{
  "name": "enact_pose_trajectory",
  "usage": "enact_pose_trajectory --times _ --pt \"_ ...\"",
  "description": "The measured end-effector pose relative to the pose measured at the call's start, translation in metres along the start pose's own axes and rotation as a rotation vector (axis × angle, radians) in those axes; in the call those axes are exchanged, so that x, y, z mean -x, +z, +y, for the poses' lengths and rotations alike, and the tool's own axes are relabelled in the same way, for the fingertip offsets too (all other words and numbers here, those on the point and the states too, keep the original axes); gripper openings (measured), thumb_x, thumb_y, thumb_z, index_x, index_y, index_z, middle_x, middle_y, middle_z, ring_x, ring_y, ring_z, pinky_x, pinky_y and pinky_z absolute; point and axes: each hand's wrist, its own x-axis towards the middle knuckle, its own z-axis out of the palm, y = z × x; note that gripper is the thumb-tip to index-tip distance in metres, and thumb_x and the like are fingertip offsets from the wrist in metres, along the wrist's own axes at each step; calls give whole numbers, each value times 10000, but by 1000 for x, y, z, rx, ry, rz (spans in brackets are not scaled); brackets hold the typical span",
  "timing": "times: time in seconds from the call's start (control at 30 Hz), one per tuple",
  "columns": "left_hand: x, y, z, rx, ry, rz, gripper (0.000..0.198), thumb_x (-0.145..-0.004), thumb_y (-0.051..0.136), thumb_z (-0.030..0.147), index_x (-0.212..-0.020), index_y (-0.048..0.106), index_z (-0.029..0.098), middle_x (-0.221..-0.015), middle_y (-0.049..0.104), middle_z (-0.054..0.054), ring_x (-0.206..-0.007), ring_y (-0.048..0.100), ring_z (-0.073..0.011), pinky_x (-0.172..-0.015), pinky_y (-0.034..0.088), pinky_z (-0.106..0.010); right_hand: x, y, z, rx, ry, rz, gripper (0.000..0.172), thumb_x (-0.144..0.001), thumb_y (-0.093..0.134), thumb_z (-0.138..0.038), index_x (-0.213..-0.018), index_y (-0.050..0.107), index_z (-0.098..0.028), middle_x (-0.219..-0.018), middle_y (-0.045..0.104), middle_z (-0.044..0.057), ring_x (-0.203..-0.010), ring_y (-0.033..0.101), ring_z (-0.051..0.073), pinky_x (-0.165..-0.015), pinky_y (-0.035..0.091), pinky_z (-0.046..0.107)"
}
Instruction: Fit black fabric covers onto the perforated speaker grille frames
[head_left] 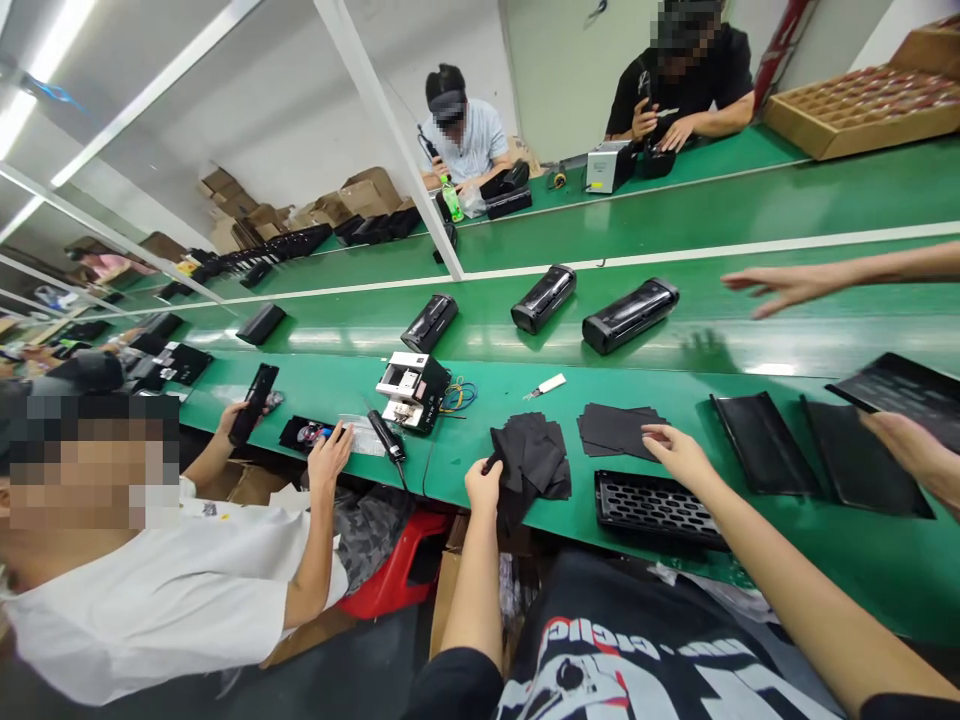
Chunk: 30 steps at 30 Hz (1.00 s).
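Note:
My left hand (pixel 484 485) is closed with thumb and finger pinched on a black sheet at the near-left edge of a loose, fanned-out pile of thin black sheets (pixel 536 450). My right hand (pixel 679 455) has its fingers stretched out at the right edge of a neater stack of black sheets (pixel 616 428); whether the fingertips touch it is hard to tell. Below that stack, partly under my right forearm, lies a black slotted plastic panel (pixel 656 508). Two black shallow panels (pixel 765 445) (pixel 862 460) rest to the right of my right hand.
A white-handled small tool (pixel 546 387) lies behind the sheets. To the left are a screw feeder (pixel 412 390) and an electric screwdriver (pixel 386 435). Black housings (pixel 630 315) sit on the green belt. Another person's hands (pixel 795 280) reach in from the right, one holding a black panel (pixel 900 385). A co-worker (pixel 165 570) sits left.

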Motion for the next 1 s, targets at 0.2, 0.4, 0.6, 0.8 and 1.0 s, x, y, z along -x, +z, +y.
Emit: enact_pose_trajectory --times 0.2,0.4,0.6,0.8,1.0 --pt "22 130 -34 319 3 -158 179 -606 672 305 -724 588 200 -695 633 -11 -768 600 -205 -702 462 -329 37 27 -44 -587 10 -357 500 -663 619 -424 -1096 525 -193 -1109 580 128 -1006 553 241 -837 444 402" --pt "50 169 -25 504 -11 -357 193 -649 652 204 -813 559 163 -745 629 -18 -696 591 -141 -666 461 -257 72 30 -92 -1000 176 -759 536 -686 458 -631 -962 595 -193 -1011 640 111 -974 578 260 -846 432 424" --pt "86 164 12 505 28 -309 226 -693 616 203 -915 599 160 -837 660 -54 -780 618 -189 -753 473 -311 105 -21 -144 -1066 84 -582 242 -661 649 -339 -831 636 -167 -817 686 79 -788 641 223 -738 496 351" --pt "115 160 31 514 28 -381 325 -725 584 238 -1040 598 160 -924 667 -95 -894 606 -251 -794 477 -354 137 -69 -175 -924 -1 -530 198 -667 649 -380 -662 631 -184 -631 665 43 -560 628 171 -533 522 268" --pt "128 155 40 527 -14 -397 315 -745 557 231 -1050 611 176 -838 684 -77 -797 635 -215 -716 504 -295 161 -84 -186 -936 30 -434 203 -641 669 -386 -551 608 -215 -521 621 9 -461 590 147 -419 487 219"
